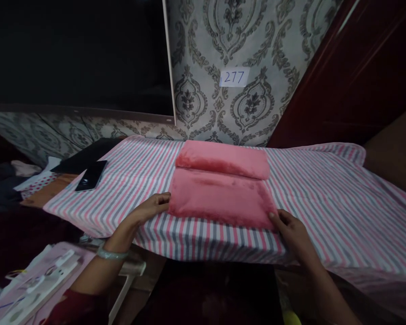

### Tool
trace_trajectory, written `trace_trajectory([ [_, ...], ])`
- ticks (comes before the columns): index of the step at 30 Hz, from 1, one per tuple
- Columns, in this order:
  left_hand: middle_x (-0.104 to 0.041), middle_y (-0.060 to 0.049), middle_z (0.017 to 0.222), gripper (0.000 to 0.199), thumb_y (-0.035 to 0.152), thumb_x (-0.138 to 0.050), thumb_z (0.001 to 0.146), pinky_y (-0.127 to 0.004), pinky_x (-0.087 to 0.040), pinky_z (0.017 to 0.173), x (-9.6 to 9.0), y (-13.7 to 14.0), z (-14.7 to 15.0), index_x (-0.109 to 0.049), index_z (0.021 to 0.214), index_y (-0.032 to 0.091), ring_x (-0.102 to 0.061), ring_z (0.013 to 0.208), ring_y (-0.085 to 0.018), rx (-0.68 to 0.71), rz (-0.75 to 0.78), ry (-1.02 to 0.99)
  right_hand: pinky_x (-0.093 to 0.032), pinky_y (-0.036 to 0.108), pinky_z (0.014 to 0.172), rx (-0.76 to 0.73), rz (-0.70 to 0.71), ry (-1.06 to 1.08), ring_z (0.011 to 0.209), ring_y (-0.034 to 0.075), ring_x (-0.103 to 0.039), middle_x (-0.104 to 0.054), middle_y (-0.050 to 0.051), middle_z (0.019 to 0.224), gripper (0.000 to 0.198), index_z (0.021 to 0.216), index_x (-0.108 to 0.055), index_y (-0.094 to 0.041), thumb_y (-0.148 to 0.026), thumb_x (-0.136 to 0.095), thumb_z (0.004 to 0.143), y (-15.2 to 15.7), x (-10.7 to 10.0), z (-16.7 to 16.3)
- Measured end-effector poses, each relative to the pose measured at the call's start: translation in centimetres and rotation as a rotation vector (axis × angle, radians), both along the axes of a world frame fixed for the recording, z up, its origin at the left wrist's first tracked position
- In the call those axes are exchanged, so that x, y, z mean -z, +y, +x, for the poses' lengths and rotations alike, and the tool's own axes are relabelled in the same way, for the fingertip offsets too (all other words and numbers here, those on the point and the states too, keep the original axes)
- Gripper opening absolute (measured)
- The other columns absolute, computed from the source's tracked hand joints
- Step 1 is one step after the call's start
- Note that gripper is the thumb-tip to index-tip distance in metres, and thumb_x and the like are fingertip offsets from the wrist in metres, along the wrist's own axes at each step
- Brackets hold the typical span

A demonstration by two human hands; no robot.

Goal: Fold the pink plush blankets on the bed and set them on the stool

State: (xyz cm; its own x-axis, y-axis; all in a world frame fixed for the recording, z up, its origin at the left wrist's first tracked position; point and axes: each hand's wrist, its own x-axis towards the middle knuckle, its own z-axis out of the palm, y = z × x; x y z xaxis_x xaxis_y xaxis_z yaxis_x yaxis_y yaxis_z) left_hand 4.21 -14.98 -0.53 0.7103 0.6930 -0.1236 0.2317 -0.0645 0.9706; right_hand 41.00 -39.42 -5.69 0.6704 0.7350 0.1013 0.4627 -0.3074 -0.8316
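A pink plush cloth (219, 194) lies on a striped tablecloth, its far part folded over into a thick flat band. At the cloth's left edge, near the front corner, my left hand (152, 207) has its fingers curled in and closed on the edge. My right hand (292, 232) pinches the front right corner, the thumb on top and the other fingers bent at the side. Both hands rest low at the table's front, and the cloth lies flat between them.
The striped tablecloth (325, 198) hangs over the table's front edge. A dark phone (92, 176) lies at the left. Behind stand a large black screen (77, 54) and a patterned wall with a numbered card (234, 77). A white power strip (43, 284) is at lower left.
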Motion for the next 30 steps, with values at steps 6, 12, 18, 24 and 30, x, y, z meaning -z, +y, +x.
trace_trajectory([
  [6,-0.055,0.003,0.062,0.037,0.049,-0.083,0.066,-0.021,-0.034,0.054,1.8,0.0,-0.9,-0.068,0.078,0.017,-0.043,0.055,-0.009,-0.166,-0.088,-0.113,-0.034,0.029,0.055,0.071,0.035,-0.144,0.053,0.015,-0.041,-0.041,-0.004,0.053,0.045,0.06,-0.046,-0.026,-0.068,-0.052,0.073,-0.7,0.5,-0.4],
  [12,-0.045,0.006,0.054,0.036,0.053,-0.075,0.074,-0.021,-0.028,0.051,2.5,-0.2,-1.8,-0.065,0.077,0.019,-0.035,0.05,-0.009,-0.18,0.031,-0.053,-0.038,0.029,0.056,0.076,0.005,-0.138,0.055,0.016,-0.045,-0.046,-0.003,0.054,0.043,0.063,-0.05,-0.025,-0.066,-0.054,0.075,-1.0,0.9,-0.2],
  [18,-0.068,-0.005,0.09,0.038,0.049,-0.074,0.074,-0.031,-0.049,0.078,1.2,-1.9,-2.6,-0.072,0.1,0.022,-0.06,0.081,-0.019,-0.083,0.081,-0.013,-0.053,0.035,0.081,-0.093,0.065,-0.108,0.089,0.026,-0.066,-0.072,0.007,0.095,0.047,0.092,-0.069,-0.024,-0.065,-0.068,0.069,-2.3,2.0,0.6],
  [24,-0.065,-0.01,0.107,0.021,0.041,-0.07,0.073,-0.036,-0.047,0.096,1.9,-2.4,-1.5,-0.07,0.075,0.021,-0.06,0.104,-0.026,-0.167,0.412,0.04,-0.053,0.036,0.088,-0.129,0.113,-0.134,0.095,0.026,-0.067,-0.072,0.008,0.103,0.036,0.091,-0.07,-0.024,-0.056,-0.062,0.077,-2.1,2.0,0.9],
  [30,-0.066,-0.008,0.099,0.021,0.041,-0.064,0.078,-0.036,-0.048,0.094,2.4,-1.8,-2.5,-0.07,0.08,0.021,-0.061,0.098,-0.026,-0.204,0.43,0.024,-0.05,0.032,0.073,-0.042,0.07,-0.134,0.076,0.023,-0.063,-0.069,0.003,0.077,0.034,0.081,-0.067,-0.024,-0.057,-0.059,0.074,-2.5,2.1,1.5],
])
